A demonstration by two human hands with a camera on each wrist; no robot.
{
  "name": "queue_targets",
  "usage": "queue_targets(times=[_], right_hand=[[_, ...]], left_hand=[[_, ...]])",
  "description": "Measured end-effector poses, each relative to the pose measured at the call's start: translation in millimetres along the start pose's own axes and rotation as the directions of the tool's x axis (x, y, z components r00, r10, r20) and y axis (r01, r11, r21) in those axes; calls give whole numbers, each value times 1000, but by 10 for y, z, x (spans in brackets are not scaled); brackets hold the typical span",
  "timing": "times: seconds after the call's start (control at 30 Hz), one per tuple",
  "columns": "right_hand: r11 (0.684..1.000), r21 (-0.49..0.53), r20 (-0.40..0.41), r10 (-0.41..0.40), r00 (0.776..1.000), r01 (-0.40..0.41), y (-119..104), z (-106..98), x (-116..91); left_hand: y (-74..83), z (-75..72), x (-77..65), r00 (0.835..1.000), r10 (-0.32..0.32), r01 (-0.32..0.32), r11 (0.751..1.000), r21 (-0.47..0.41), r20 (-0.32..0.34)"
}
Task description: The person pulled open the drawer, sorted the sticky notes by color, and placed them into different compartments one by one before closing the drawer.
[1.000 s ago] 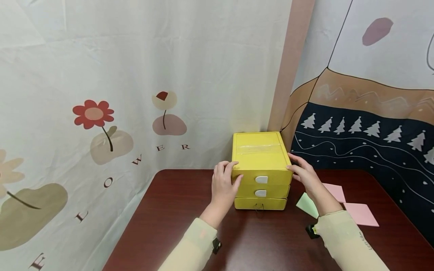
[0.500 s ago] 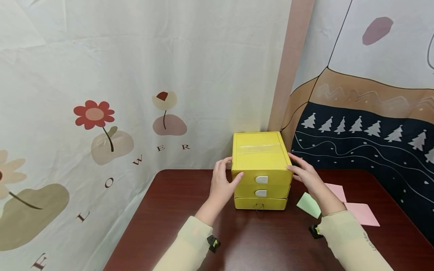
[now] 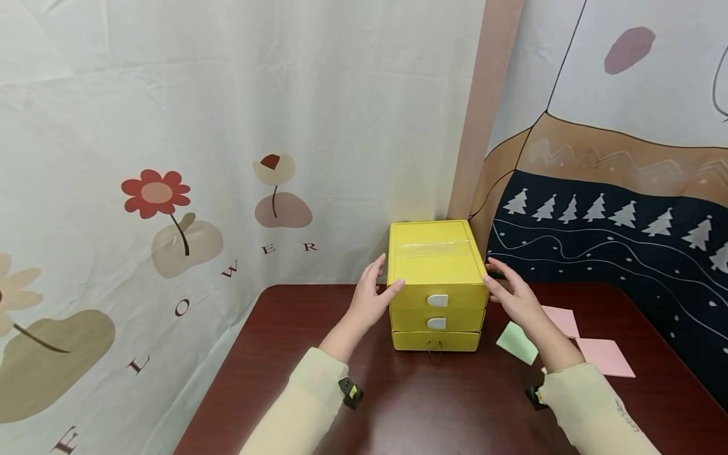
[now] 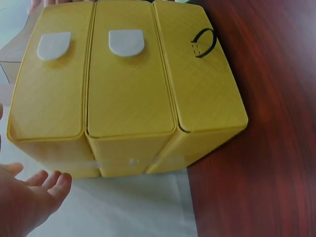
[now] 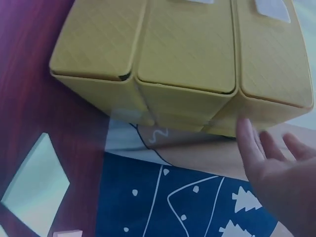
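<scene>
A yellow three-drawer box [image 3: 435,265] stands upright toward the back of the table, its drawers closed. Two drawers have white tabs [image 3: 437,301]; the bottom one carries a thin dark loop [image 4: 207,43]. Clear tape [image 3: 433,250] crosses the lid. My left hand [image 3: 366,304], fingers spread, is beside the box's left side; in the left wrist view a gap shows between that hand [image 4: 30,201] and the box. On the other side, my right hand [image 3: 516,302] has its fingers extended and its thumb at the upper right front corner. Neither hand holds anything.
Right of the box lie a green paper square [image 3: 517,343] and two pink ones, one farther back [image 3: 560,321] and one nearer [image 3: 606,357]. The dark red-brown table [image 3: 432,404] meets a printed curtain [image 3: 341,126] close behind the box.
My left hand has let go of the box's upper left edge and drawn back to the left, its fingers straightening. The right fingers have eased slightly off the right side. The box stays put.
</scene>
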State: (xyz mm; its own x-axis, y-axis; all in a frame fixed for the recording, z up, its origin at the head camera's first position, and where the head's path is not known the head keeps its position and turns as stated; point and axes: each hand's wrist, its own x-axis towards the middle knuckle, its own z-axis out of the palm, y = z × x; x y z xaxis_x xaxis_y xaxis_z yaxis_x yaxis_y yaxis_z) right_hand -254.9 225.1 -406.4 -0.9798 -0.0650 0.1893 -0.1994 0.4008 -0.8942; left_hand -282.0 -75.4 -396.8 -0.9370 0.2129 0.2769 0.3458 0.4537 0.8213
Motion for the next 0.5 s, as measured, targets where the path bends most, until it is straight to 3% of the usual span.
queue_targets(times=[0.1, 0.23, 0.33, 0.43, 0.5], right_hand=[[991, -95, -123, -106, 987, 95, 41, 30, -81], [949, -238, -253, -264, 931, 204, 96, 103, -206], [894, -343, -294, -395, 870, 290, 119, 184, -300], [817, -456, -289, -510, 810, 352, 133, 267, -400], [773, -513, -268, -557, 786, 373, 150, 321, -463]], left_hand=[[0, -30, 46, 999, -8, 8, 1000, -5, 34], [-6, -68, 107, 998, -15, 16, 1000, -14, 68], [-19, -85, 139, 995, -23, 25, 1000, -11, 97], [-32, -85, 153, 991, -28, 31, 999, -17, 132], [-34, -77, 155, 987, -45, 50, 998, -26, 153]])
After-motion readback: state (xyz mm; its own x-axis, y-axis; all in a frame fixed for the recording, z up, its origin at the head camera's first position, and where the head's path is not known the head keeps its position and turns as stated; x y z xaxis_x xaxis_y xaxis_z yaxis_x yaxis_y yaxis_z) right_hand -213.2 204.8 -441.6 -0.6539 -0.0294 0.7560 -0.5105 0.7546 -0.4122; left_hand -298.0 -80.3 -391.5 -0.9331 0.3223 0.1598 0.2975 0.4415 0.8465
